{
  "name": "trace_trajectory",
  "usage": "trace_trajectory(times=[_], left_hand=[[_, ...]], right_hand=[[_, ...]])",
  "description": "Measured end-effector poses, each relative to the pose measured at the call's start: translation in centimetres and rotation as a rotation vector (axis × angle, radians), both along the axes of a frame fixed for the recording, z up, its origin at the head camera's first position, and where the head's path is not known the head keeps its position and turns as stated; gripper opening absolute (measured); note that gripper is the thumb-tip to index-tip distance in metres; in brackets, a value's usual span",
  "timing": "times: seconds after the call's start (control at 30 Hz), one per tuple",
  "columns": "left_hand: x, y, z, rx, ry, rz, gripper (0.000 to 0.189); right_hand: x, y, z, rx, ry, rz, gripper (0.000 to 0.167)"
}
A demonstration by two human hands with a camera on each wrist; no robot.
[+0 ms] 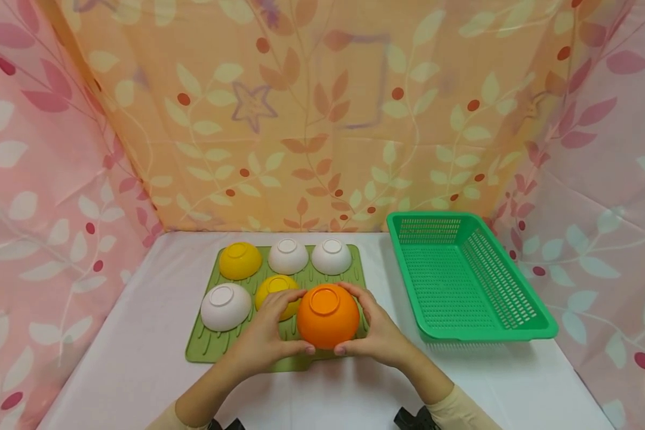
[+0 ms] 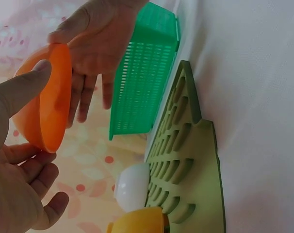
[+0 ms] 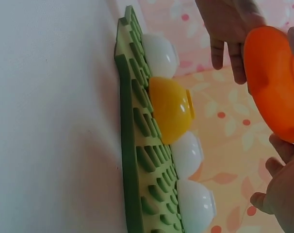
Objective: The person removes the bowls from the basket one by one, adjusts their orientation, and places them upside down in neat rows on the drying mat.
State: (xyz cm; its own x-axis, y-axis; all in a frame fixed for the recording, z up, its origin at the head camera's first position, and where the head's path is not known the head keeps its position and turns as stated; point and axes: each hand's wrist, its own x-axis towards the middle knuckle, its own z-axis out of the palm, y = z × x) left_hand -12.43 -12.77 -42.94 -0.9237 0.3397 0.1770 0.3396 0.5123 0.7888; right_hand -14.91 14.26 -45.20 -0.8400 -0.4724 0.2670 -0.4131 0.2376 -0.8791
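Note:
Between my two hands an orange bowl [image 1: 328, 325] is held upside down above the front right of a green drying mat [image 1: 204, 349]. My left hand [image 1: 263, 334] grips its left side, thumb in front and fingers behind. On the opposite side my right hand [image 1: 378, 331] grips it the same way. In the left wrist view the orange bowl [image 2: 50, 107] hangs clear of the mat, rim downward. Upside down on the mat stand a yellow bowl [image 1: 269, 289] just behind my left fingers, a white bowl [image 1: 226, 307] to its left, and a back row.
The back row is a yellow bowl [image 1: 240, 261] and two white bowls, one in the middle [image 1: 288, 257] and one at the right [image 1: 331, 257]. A green plastic basket [image 1: 424, 310] sits right of the mat on the white cloth [image 1: 140, 334]. Patterned curtains surround the table.

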Motion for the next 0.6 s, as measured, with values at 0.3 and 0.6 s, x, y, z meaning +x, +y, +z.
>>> trace_trajectory(times=[0.3,0.6], left_hand=[[-1.5,0.6,-0.9,-0.045,0.017,0.054,0.094],[-5.9,2.4,-1.3,-0.209,0.059,0.037,0.093]], right_hand=[[-1.5,0.5,-0.5,0.087,0.049,-0.079,0.102],[-3.9,1.4,-2.2,0.132,-0.079,-0.184,0.098]])
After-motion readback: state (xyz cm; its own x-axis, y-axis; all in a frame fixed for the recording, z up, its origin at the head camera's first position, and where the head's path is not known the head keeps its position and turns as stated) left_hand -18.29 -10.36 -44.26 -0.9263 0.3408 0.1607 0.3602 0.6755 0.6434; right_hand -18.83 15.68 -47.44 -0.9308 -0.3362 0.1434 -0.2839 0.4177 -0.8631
